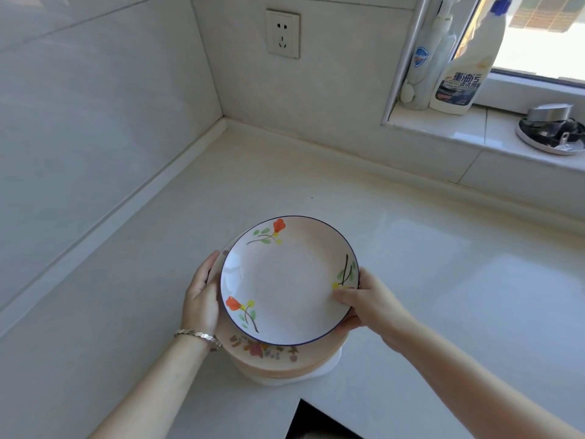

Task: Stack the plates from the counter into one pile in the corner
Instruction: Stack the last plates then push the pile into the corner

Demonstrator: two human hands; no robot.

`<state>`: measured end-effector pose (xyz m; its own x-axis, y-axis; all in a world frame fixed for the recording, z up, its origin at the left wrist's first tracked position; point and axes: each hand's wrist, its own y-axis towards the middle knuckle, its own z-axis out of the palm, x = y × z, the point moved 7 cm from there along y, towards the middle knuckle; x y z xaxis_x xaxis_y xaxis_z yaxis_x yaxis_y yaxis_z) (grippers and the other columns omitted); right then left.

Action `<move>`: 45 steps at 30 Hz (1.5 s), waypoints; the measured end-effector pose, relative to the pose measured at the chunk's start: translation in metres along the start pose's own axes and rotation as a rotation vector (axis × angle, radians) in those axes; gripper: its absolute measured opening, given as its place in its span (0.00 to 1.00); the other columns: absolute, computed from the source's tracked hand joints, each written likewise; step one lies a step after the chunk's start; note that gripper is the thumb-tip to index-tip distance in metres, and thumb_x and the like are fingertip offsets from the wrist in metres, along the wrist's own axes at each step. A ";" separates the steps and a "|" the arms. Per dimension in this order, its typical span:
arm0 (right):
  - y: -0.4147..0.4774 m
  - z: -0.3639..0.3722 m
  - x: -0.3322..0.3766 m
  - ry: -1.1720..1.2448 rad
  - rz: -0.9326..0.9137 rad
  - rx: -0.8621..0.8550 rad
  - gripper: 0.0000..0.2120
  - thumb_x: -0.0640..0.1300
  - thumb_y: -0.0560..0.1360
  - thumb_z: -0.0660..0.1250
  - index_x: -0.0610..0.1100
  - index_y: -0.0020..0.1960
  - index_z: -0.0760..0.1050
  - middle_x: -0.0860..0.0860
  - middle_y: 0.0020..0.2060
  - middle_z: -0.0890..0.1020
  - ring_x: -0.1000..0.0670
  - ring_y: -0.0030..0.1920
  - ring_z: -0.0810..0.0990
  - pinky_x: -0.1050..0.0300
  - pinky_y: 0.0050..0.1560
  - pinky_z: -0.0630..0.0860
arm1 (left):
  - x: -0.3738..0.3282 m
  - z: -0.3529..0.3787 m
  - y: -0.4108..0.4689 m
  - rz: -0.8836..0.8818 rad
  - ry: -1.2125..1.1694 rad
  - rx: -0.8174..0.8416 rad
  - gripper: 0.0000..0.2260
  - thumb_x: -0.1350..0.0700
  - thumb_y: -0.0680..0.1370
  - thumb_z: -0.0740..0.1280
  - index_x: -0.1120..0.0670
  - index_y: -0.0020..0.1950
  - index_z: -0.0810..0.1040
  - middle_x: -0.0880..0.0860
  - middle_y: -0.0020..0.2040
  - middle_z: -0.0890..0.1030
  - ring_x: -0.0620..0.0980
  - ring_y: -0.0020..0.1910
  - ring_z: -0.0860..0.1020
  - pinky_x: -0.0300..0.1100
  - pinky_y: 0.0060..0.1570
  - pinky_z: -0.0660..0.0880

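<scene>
At the pale counter (411,248), my left hand (201,299) and right hand (364,302) grip opposite rims of a flowered plate (285,280) just over the pile of plates (269,353).

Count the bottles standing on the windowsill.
2, both at the left end of the white tiled windowsill: a large white plastic cleaner bottle with a blue top, and a slimmer white pump bottle just left of it. None looks hidden.
</scene>
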<state>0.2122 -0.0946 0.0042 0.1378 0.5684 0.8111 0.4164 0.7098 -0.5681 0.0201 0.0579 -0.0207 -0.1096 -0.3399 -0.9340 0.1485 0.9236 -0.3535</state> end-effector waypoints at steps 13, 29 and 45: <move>0.000 -0.004 0.009 -0.774 -0.072 -0.164 0.16 0.50 0.74 0.60 0.42 0.56 0.63 0.43 0.44 0.82 0.39 0.43 0.82 0.53 0.41 0.77 | 0.000 0.001 -0.005 -0.003 -0.098 -0.016 0.17 0.64 0.79 0.57 0.57 0.66 0.73 0.56 0.64 0.76 0.55 0.59 0.75 0.46 0.58 0.71; -0.008 -0.102 -0.008 -0.541 -0.007 -0.241 0.15 0.55 0.75 0.59 0.47 0.55 0.71 0.51 0.31 0.80 0.53 0.30 0.78 0.59 0.36 0.74 | -0.088 0.151 -0.090 0.888 0.941 0.423 0.13 0.56 0.77 0.57 0.56 0.52 0.79 0.54 0.50 0.82 0.52 0.51 0.75 0.46 0.53 0.71; -0.172 -0.442 -0.248 -0.147 0.325 -0.501 0.09 0.44 0.76 0.60 0.42 0.55 0.72 0.49 0.32 0.79 0.53 0.30 0.77 0.61 0.37 0.75 | 0.081 0.526 -0.284 0.591 1.336 1.131 0.11 0.57 0.76 0.56 0.55 0.49 0.78 0.55 0.49 0.84 0.56 0.50 0.81 0.45 0.51 0.76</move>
<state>0.5032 -0.5416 -0.0376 0.2177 0.7998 0.5593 0.7503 0.2293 -0.6200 0.4855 -0.3256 -0.0223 -0.3316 0.8146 -0.4758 0.8985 0.1189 -0.4227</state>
